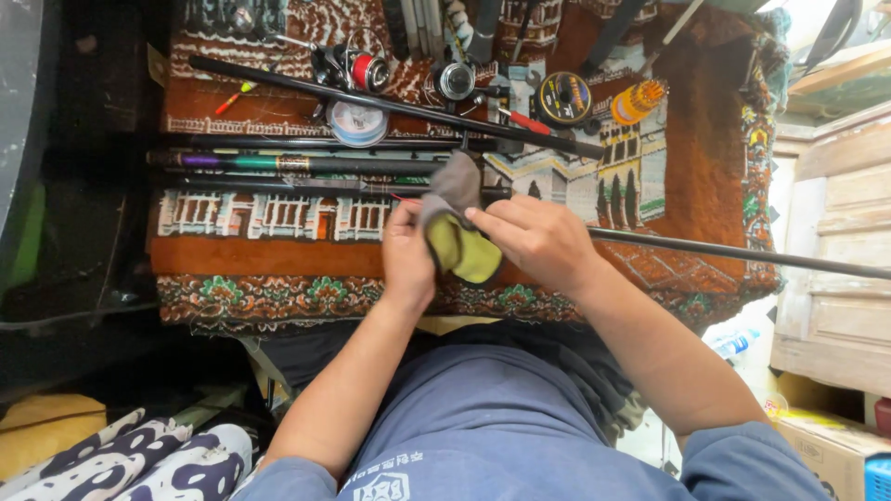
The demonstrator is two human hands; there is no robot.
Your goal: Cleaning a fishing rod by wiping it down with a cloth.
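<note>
i have one view only, from the camera worn on the head, looking steeply down over the person's own chest and forearms. it sits close: the left hand and right hand fill the centre of frame. beyond them it faces a patterned rug that spans the upper half. there is no second view to overlap with it.

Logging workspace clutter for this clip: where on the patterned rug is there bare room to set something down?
Free: the brown band of the patterned rug between the dark fishing rods and the floral border, left of the left hand; also the rust patch at right. Crowded: the top, with reels and line spools.
</note>
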